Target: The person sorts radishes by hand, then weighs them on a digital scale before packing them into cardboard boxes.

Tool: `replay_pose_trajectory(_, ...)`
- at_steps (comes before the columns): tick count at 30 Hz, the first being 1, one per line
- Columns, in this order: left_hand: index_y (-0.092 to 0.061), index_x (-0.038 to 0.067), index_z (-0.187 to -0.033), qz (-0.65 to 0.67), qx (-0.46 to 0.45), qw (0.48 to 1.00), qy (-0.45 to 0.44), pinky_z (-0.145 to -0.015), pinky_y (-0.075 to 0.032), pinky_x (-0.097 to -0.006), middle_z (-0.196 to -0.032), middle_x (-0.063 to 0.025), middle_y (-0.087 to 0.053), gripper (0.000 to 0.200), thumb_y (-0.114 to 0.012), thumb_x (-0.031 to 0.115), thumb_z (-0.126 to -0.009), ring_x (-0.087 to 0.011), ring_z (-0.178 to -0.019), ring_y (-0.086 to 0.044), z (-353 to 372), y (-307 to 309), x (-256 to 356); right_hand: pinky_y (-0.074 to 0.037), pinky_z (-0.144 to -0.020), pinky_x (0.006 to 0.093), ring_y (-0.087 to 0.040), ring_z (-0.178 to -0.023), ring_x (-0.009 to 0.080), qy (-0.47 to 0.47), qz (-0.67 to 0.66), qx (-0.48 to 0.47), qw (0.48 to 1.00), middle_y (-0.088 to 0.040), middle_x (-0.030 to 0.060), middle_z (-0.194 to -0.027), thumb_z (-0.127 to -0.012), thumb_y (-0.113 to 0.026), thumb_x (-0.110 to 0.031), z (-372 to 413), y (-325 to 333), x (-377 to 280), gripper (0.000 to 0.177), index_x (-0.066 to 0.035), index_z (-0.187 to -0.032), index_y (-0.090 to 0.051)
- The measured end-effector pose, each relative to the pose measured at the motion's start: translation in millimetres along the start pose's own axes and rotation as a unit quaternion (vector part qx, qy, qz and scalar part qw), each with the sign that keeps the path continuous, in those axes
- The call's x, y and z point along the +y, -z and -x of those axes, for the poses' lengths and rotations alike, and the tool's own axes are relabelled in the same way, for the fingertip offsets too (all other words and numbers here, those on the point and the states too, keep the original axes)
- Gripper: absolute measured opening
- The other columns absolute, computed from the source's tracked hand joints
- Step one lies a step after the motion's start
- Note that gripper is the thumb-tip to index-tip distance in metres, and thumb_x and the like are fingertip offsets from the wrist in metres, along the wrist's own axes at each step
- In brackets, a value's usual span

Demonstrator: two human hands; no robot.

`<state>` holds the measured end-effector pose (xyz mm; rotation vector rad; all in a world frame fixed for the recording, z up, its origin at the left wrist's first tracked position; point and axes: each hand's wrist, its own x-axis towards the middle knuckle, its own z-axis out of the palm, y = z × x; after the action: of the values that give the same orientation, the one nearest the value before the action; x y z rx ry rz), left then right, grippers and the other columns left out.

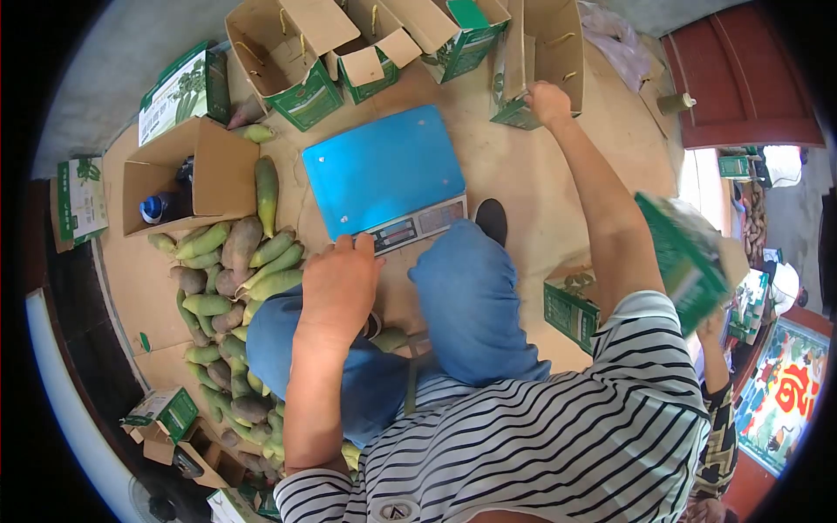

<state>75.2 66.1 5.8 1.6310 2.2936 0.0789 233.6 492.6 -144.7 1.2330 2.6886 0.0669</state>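
Note:
My right hand reaches forward and grips the near edge of an open cardboard carton with rope handles. My left hand is above my bent knee, its fingertips at the front edge of a digital scale. Those fingers look slightly apart and partly bent, with nothing visible in them. The scale's blue platform bears nothing. Left of my leg lies a heap of green radishes, some with soil on them. One long radish lies apart, nearer the scale.
Open green-printed cartons line the far side. A carton at left holds a blue-capped bottle. At right, another person's arm is beside a blurred green carton. A smaller green box stands by my right side.

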Motion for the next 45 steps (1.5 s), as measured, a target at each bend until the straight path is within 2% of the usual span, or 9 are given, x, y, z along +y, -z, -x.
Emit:
replay_pose_trajectory(9,-0.054,0.001,-0.095,0.001,-0.015,1.000,0.001,-0.062,-0.049,-0.0394,-0.080,-0.0155,-0.059,0.024,-0.062,0.021,-0.084,-0.0314,-0.073,-0.061,6,4,3,-0.048,-0.079,0.0409,-0.061,-0.092,0.0350,0.091,-0.215,-0.230,0.945,-0.064,0.0181,-0.099,-0.072,-0.067,-0.042,104,20,-18,0.050,-0.002,-0.101,-0.062)
replay_pose_trajectory(11,-0.054,0.000,-0.096,0.000,-0.017,1.000,-0.004,-0.062,-0.049,-0.0396,-0.080,-0.0158,-0.059,0.025,-0.062,0.021,-0.084,-0.0316,-0.073,-0.061,7,6,5,-0.047,-0.082,0.0392,-0.062,-0.096,0.0363,0.054,-0.368,-0.145,0.917,-0.063,0.0244,-0.100,-0.065,-0.071,-0.054,121,23,-28,0.074,0.008,-0.104,-0.059)
replay_pose_trajectory(14,-0.055,0.000,-0.101,0.003,-0.021,1.000,-0.001,-0.062,-0.049,-0.0405,-0.082,-0.0165,-0.060,0.027,-0.061,0.021,-0.085,-0.0326,-0.074,-0.062,7,6,6,-0.047,-0.084,0.0390,-0.061,-0.099,0.0370,-0.165,-0.325,-0.044,0.930,-0.063,0.0232,-0.105,-0.070,-0.068,-0.048,86,-22,-46,0.061,0.002,-0.103,-0.062)
replay_pose_trajectory(22,-0.056,0.000,-0.101,0.031,0.004,0.999,0.019,-0.064,-0.048,-0.0433,-0.083,-0.0174,-0.061,0.027,-0.060,0.021,-0.085,-0.0347,-0.076,-0.061,14,5,-3,-0.048,-0.080,0.0388,-0.064,-0.090,0.0319,-0.224,-0.438,0.153,0.857,-0.066,0.0197,-0.097,-0.081,-0.060,-0.026,101,-15,-15,0.031,-0.001,-0.099,-0.065)
replay_pose_trajectory(26,-0.054,0.000,-0.094,0.028,0.004,1.000,0.002,-0.063,-0.047,-0.0440,-0.081,-0.0171,-0.060,0.023,-0.060,0.021,-0.085,-0.0353,-0.075,-0.060,12,3,-4,-0.047,-0.076,0.0308,-0.063,-0.082,0.0211,-0.102,-0.526,0.313,0.784,-0.067,0.0144,-0.090,-0.088,-0.058,-0.018,172,40,-39,0.026,0.000,-0.105,-0.060)
replay_pose_trajectory(32,-0.053,0.000,-0.088,0.043,0.009,0.999,-0.018,-0.062,-0.047,-0.0443,-0.079,-0.0171,-0.059,0.022,-0.060,0.020,-0.085,-0.0358,-0.073,-0.060,7,3,4,-0.048,-0.074,0.0294,-0.062,-0.081,0.0297,0.053,-0.324,0.235,0.915,-0.065,0.0115,-0.092,-0.089,-0.057,-0.016,227,112,-58,0.021,-0.001,-0.103,-0.060)
replay_pose_trajectory(38,-0.053,0.000,-0.089,0.032,-0.008,0.999,-0.010,-0.066,-0.048,-0.0450,-0.084,-0.0185,-0.061,0.022,-0.059,0.021,-0.085,-0.0363,-0.078,-0.060,2,-3,8,-0.049,-0.078,0.0355,-0.060,-0.089,0.0309,0.310,-0.228,0.147,0.911,-0.064,0.0098,-0.097,-0.083,-0.058,-0.011,190,91,-81,0.021,-0.009,-0.104,-0.062)
replay_pose_trajectory(40,-0.054,0.001,-0.092,0.022,-0.005,1.000,-0.005,-0.067,-0.048,-0.0457,-0.086,-0.0187,-0.061,0.022,-0.059,0.021,-0.085,-0.0369,-0.080,-0.061,2,-3,7,-0.047,-0.084,0.0362,-0.058,-0.096,0.0288,0.323,-0.063,0.000,0.944,-0.063,0.0082,-0.098,-0.082,-0.059,-0.013,172,94,-100,0.024,-0.012,-0.106,-0.061)
replay_pose_trajectory(45,-0.056,0.001,-0.100,0.012,-0.043,0.999,0.008,-0.070,-0.048,-0.0463,-0.091,-0.0189,-0.062,0.026,-0.058,0.023,-0.086,-0.0373,-0.085,-0.060,1,-2,5,-0.045,-0.089,0.0376,-0.056,-0.103,0.0274,0.289,-0.150,0.145,0.934,-0.062,0.0094,-0.104,-0.084,-0.059,-0.020,167,89,-75,0.026,-0.013,-0.109,-0.059)
